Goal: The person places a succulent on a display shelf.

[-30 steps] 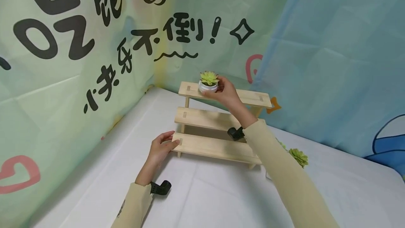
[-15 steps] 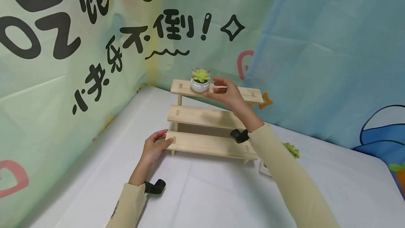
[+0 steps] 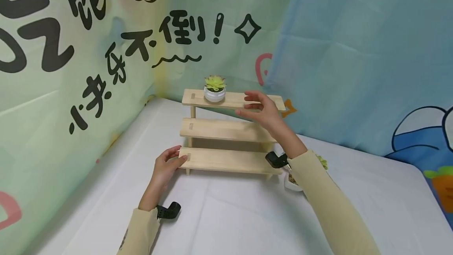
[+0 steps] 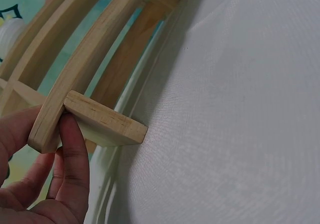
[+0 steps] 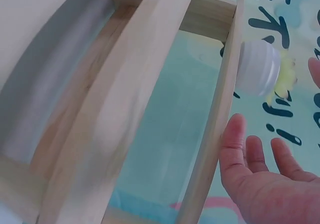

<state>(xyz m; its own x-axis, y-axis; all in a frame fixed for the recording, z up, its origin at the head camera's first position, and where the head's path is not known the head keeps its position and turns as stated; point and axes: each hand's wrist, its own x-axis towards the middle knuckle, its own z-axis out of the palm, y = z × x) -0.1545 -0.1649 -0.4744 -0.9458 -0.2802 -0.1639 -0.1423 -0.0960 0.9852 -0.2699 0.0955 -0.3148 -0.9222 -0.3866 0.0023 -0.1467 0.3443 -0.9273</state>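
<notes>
A three-tier wooden plant stand (image 3: 226, 160) stands on a white-covered table. My left hand (image 3: 164, 168) pinches the left end of its lowest shelf; in the left wrist view, thumb and fingers (image 4: 74, 156) lie on opposite faces of the board. A small succulent in a round white pot (image 3: 214, 94) sits upright toward the left of the top shelf. To the right of that pot, apart from it, my right hand (image 3: 263, 110) hovers before the top shelf with fingers loosely extended and nothing held. The right wrist view shows the same white pot (image 5: 257, 68) beyond those fingertips.
A second potted plant, its white square-edged pot (image 3: 291, 184) and green leaves (image 3: 323, 162) partly hidden by my right sleeve (image 3: 325, 196), stands right of the stand. Printed cloth backdrops (image 3: 336, 70) rise behind and left of the white tablecloth (image 3: 226, 215).
My right hand has let go of the succulent's pot and drawn away to the right, leaving the pot on the top shelf. My left hand keeps its hold; the head view has shifted slightly.
</notes>
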